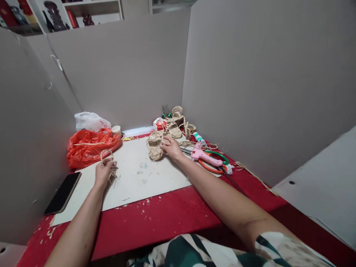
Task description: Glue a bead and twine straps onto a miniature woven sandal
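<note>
A small loop of braided straw cord with frayed ends is pinched in my left hand, above the left part of the white board. My right hand is at the right edge of a woven straw piece shaped like a small sandal, its fingertips touching it. This piece lies on the board. More woven straw pieces are heaped just behind my right hand.
A pink glue gun lies over scissors with orange and green handles on the right. At left are a red plastic bag, a black phone and a paper cup. Grey panels enclose the red-covered table.
</note>
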`<act>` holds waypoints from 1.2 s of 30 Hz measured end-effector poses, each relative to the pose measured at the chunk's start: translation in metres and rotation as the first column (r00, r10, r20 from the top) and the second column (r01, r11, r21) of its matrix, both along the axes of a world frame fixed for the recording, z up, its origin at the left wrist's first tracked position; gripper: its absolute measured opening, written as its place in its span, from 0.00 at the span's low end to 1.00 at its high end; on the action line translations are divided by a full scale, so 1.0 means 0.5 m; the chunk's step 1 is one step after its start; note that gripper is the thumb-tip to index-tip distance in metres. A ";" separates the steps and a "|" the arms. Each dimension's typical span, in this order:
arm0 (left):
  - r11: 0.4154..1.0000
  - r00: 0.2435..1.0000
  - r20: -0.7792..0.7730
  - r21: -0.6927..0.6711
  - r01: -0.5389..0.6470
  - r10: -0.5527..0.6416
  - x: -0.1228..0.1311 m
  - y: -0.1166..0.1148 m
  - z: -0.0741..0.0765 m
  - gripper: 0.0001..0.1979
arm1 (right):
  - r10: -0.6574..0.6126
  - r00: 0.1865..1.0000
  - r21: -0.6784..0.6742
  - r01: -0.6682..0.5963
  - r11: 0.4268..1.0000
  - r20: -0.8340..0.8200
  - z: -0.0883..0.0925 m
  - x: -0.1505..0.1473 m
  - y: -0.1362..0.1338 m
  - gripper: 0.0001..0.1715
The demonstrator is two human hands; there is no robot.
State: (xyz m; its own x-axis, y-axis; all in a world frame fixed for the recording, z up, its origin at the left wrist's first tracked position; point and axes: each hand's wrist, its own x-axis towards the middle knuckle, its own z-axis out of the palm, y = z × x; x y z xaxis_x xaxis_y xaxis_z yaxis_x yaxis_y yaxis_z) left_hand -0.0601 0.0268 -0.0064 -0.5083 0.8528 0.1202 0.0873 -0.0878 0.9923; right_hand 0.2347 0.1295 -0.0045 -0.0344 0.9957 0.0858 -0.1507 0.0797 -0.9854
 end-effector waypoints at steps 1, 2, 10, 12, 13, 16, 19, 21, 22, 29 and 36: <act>1.000 1.000 -0.017 -0.003 -0.008 0.008 0.001 0.000 0.000 0.19 | -0.006 1.000 -0.008 0.006 1.000 0.000 0.000 0.003 0.002 0.36; 1.000 0.999 -0.034 -0.005 -0.015 0.015 0.002 -0.001 0.000 0.19 | -0.010 1.000 -0.014 0.010 1.000 -0.001 0.000 0.005 0.004 0.36; 0.999 0.992 -0.122 -0.015 -0.034 0.032 0.014 -0.005 -0.006 0.24 | -0.022 1.000 -0.006 0.023 1.000 0.020 0.018 0.003 0.005 0.41; 0.999 0.990 -0.138 -0.011 -0.034 0.032 0.017 -0.005 -0.008 0.26 | -0.041 0.998 -0.001 0.041 0.999 0.043 0.026 0.006 0.008 0.42; 0.999 0.989 -0.142 -0.010 -0.030 0.029 0.017 -0.005 -0.008 0.27 | -0.053 0.997 -0.001 0.054 0.999 0.057 0.031 0.010 0.009 0.43; 1.000 0.989 -0.149 -0.015 -0.011 0.009 0.018 -0.005 -0.010 0.28 | -0.108 0.990 -0.001 0.109 0.994 0.092 0.052 0.025 0.008 0.43; 0.999 0.986 -0.168 -0.039 -0.009 0.003 0.020 -0.006 -0.010 0.28 | -0.140 0.985 0.017 0.139 0.990 0.101 0.078 0.033 -0.020 0.39; 0.999 0.988 -0.155 -0.054 -0.002 -0.007 0.029 -0.008 -0.008 0.29 | -0.101 0.990 0.044 0.098 0.994 0.093 0.088 0.025 -0.063 0.34; 0.998 0.992 -0.123 -0.060 0.014 -0.022 0.037 -0.009 -0.005 0.31 | -0.063 0.994 0.060 0.057 0.997 0.089 0.089 0.016 -0.092 0.31; 0.992 0.989 -0.085 -0.008 0.124 -0.124 0.088 -0.028 0.043 0.26 | 0.548 0.830 -0.022 -0.549 0.835 0.098 0.019 -0.060 -0.270 0.27; 0.919 0.809 -0.477 0.348 -0.185 0.343 0.098 -0.060 0.111 0.22 | 0.483 0.874 -0.027 -0.483 0.875 0.049 0.041 -0.029 -0.258 0.29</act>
State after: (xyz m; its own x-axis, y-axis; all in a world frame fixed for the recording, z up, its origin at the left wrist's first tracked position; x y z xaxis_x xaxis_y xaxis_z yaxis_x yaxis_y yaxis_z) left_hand -0.0113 -0.0031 0.0489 -0.5015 0.5860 0.6364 0.6407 -0.2428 0.7284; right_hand 0.2202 0.0004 0.0161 -0.5154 0.8550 0.0570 -0.1149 -0.0030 -0.9934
